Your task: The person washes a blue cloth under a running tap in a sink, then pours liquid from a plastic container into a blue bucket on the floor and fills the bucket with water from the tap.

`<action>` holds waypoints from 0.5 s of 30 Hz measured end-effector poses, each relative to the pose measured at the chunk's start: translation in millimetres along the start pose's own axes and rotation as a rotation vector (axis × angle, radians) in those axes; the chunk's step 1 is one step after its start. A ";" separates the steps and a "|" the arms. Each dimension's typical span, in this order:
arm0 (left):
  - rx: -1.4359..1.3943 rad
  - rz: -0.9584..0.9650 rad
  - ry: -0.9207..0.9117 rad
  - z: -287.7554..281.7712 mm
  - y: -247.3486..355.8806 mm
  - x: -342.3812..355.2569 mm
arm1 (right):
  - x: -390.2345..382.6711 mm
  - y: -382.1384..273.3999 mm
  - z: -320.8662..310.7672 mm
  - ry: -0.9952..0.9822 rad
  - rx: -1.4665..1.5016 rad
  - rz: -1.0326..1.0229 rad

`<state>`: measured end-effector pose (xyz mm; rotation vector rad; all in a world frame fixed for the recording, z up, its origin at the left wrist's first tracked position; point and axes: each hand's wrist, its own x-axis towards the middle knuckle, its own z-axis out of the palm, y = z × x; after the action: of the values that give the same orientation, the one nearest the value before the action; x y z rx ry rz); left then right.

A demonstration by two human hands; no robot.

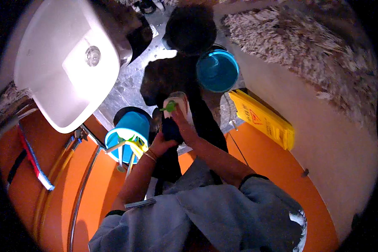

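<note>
My left hand (161,145) is closed around the side of a dark blue, rounded object (171,130) in front of my body. My right hand (184,126) lies across it, fingers at a small bright green piece (169,106) that looks like a cap or nozzle. Just beyond the fingers is a pale whitish container (181,98), partly hidden by the hand. Whether the green piece belongs to the dark blue object or the container I cannot tell. Beside my left wrist, a light blue bucket (145,124) leans with yellow-green and metal-handled tools (134,147) sticking out.
A white sink (42,71) fills the upper left. Ahead stand a black bucket (191,31) and a blue bucket (217,73). A yellow warning sign (264,119) leans at right, below shaggy grey-brown material (298,50). Long poles (59,168) and a red-blue-white strip (35,161) cross the left side.
</note>
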<state>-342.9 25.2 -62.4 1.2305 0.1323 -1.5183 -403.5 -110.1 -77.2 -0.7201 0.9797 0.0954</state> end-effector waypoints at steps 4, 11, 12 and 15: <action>0.132 -0.002 0.085 -40.7 -26.5 31.2 | 55.2 36.0 -3.2 -0.146 -0.352 -0.086; -0.334 -0.103 0.268 -88.1 -38.2 95.0 | 154.3 57.1 -3.5 -0.317 -0.449 -0.079; -0.385 -0.092 0.286 -93.5 -41.8 105.9 | 163.4 56.0 -2.0 -0.295 -0.430 -0.033; -0.368 -0.025 0.352 -102.2 -50.5 131.5 | 163.6 40.9 10.7 -0.136 -0.542 0.002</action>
<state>-298.1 24.1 -230.6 1.1845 0.6328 -1.2167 -317.8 -111.3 -222.8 -1.1921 0.8274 0.4178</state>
